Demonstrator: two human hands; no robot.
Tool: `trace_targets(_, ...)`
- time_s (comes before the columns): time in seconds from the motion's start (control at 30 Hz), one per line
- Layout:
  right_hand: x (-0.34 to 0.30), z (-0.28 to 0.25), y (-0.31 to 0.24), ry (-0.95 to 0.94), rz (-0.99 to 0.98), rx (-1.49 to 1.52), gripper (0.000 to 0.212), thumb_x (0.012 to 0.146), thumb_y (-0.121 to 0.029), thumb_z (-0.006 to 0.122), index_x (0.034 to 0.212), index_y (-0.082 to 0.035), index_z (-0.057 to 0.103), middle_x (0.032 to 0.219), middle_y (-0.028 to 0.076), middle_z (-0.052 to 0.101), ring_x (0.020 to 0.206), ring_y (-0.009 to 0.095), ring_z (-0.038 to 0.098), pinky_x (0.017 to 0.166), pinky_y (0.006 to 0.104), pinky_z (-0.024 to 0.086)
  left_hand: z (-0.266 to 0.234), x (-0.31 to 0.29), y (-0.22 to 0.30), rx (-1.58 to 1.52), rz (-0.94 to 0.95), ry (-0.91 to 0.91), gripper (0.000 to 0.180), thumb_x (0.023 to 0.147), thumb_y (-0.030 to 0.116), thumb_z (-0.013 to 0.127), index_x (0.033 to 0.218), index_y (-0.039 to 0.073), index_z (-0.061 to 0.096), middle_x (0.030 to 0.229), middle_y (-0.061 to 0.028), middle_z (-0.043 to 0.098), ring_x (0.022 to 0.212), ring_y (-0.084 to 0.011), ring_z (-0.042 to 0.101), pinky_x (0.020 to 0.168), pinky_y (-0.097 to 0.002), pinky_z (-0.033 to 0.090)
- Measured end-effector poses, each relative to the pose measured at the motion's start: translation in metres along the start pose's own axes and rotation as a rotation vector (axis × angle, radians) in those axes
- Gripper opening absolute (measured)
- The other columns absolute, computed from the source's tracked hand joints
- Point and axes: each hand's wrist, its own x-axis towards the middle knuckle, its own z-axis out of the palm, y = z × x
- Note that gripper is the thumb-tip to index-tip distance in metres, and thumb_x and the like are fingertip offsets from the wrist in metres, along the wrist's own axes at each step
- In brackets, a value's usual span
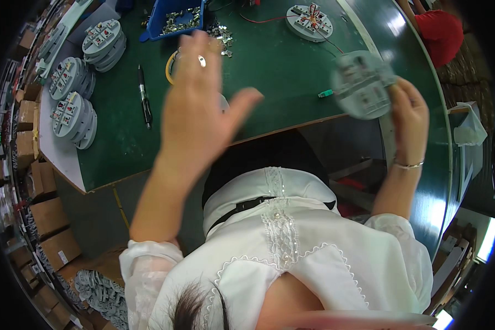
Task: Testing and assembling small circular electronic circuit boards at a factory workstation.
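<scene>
My left hand [195,110] hovers over the green table, fingers stretched up and thumb held apart, slightly blurred; I see nothing gripped in it. A small shiny spot shows by its fingers, too unclear to name. Partly behind this hand is a yellow ring [169,69], possibly a tape roll. My right hand [410,113] pinches the right edge of a round grey plastic base [362,88] with molded slots, lifted and tilted near the table's front edge. A small green connector [325,94] lies beside that base.
Stacks of similar grey bases [103,41] stand at the left. A blue bin [176,22] holds metal clips, with more clips [223,38] spilled beside it. A pen [144,96] lies left of my hand. Another base [309,23] with red wires sits farther back. A person in red [440,36] is at upper right.
</scene>
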Motion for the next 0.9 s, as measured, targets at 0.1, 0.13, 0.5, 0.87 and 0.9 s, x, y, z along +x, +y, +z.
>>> trace_targets(0.1, 0.043, -0.082, 0.018, 0.295, -0.081, -0.154, 0.033, 0.097, -0.027, 0.072, 0.117, -0.001, 0.073, 0.067, -0.011, 0.051, 0.052, -0.002, 0.036, 0.048, 0.0179, 0.024, -0.006, 0.014, -0.052, 0.177, -0.084, -0.066, 0.072, 0.099, 0.041, 0.066, 0.150, -0.005, 0.044, 0.157, -0.0269, 0.041, 0.149, -0.0433, 0.035, 0.121, -0.0476, 0.032)
trace_targets(0.13, 0.062, -0.118, 0.035, 0.302, -0.089, -0.156, 0.033, 0.097, -0.027, 0.072, 0.117, -0.001, 0.073, 0.067, -0.011, 0.051, 0.052, -0.002, 0.036, 0.048, 0.0179, 0.024, -0.009, 0.017, -0.059, 0.186, -0.122, -0.158, 0.069, 0.101, 0.039, 0.062, 0.150, -0.005, 0.043, 0.156, -0.0276, 0.042, 0.150, -0.0428, 0.034, 0.121, -0.0473, 0.031)
trace_targets(0.5, 0.046, -0.118, 0.051, 0.187, -0.122, -0.961, 0.038, 0.094, -0.029, 0.069, 0.116, 0.002, 0.072, 0.100, 0.016, 0.076, 0.092, 0.026, 0.072, 0.084, 0.0338, 0.055, -0.011, 0.005, -0.032, -0.053, -0.160, -0.106, 0.066, 0.098, 0.027, 0.067, 0.152, -0.003, 0.043, 0.160, -0.0261, 0.039, 0.152, -0.0399, 0.034, 0.122, -0.0453, 0.029)
trace_targets(0.87, 0.004, 0.047, 0.016, -0.476, 0.219, -0.074, 0.035, 0.090, -0.010, 0.074, 0.123, -0.002, 0.073, 0.074, -0.005, 0.058, 0.061, 0.002, 0.050, 0.054, 0.0201, 0.038, -0.014, -0.068, 0.000, -0.159, -0.151, -0.241, 0.070, 0.076, 0.023, 0.088, 0.138, 0.004, 0.059, 0.156, -0.0217, 0.043, 0.145, -0.0431, 0.042, 0.116, -0.0489, 0.038)
trace_targets(0.9, 0.001, 0.056, 0.012, -0.480, 0.173, -0.101, 0.034, 0.089, -0.009, 0.075, 0.122, -0.003, 0.073, 0.075, -0.005, 0.059, 0.062, 0.003, 0.051, 0.055, 0.0206, 0.040, -0.008, -0.067, 0.002, -0.135, -0.122, -0.227, 0.070, 0.075, 0.023, 0.089, 0.136, 0.004, 0.061, 0.155, -0.0220, 0.044, 0.143, -0.0434, 0.043, 0.115, -0.0495, 0.040)
